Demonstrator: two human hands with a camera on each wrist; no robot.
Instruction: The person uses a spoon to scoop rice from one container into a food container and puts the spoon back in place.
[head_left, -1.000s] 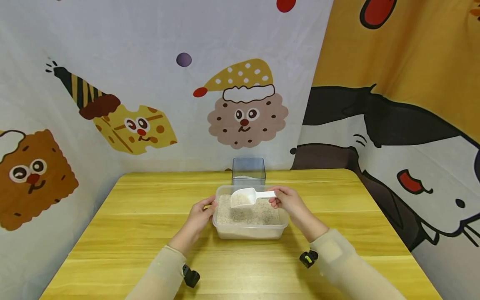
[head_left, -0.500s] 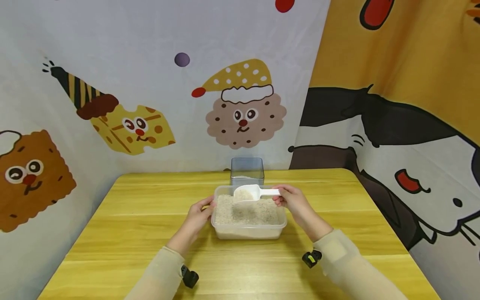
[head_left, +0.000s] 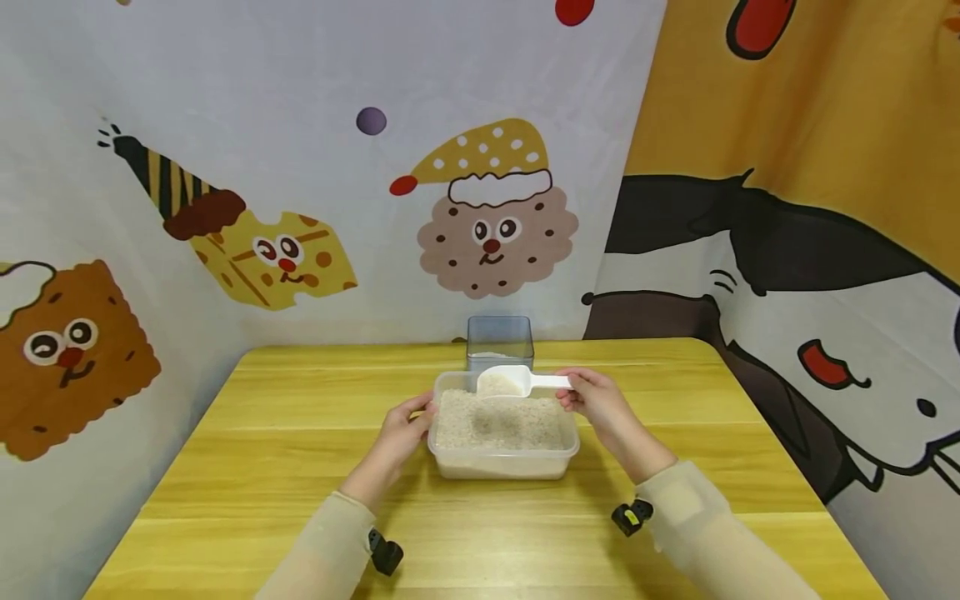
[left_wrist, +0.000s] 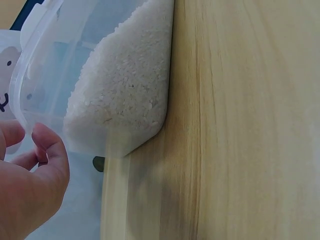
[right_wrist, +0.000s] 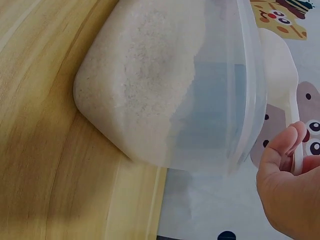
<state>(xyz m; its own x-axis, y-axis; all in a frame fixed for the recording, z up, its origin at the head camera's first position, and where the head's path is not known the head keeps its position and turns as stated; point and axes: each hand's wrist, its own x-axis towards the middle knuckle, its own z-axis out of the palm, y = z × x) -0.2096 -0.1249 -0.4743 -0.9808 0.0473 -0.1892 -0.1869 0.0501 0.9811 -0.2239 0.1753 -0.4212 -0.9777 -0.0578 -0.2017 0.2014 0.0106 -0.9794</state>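
A clear plastic tub [head_left: 504,465] full of white rice [head_left: 465,425] stands on the table. My right hand [head_left: 600,404] pinches the handle of a white scoop [head_left: 517,381], which hangs over the tub's far side with rice in its bowl. In the right wrist view the scoop's handle runs between thumb and fingers, above the rim. At the tub's left end my left hand [head_left: 401,433] grips the rim; the left wrist view has the thumb [left_wrist: 47,137] and fingers on either side of the corner.
Right behind the tub is a bluish see-through square container [head_left: 499,333] with some white material low inside it. The wooden table [head_left: 300,467] ends at a cartoon-printed cloth backdrop [head_left: 315,150]. Each wrist wears a small black camera.
The scoop with its rice has risen and shifted back and to the right over the tub, and my right hand has moved with it. My left hand keeps its place at the rim.
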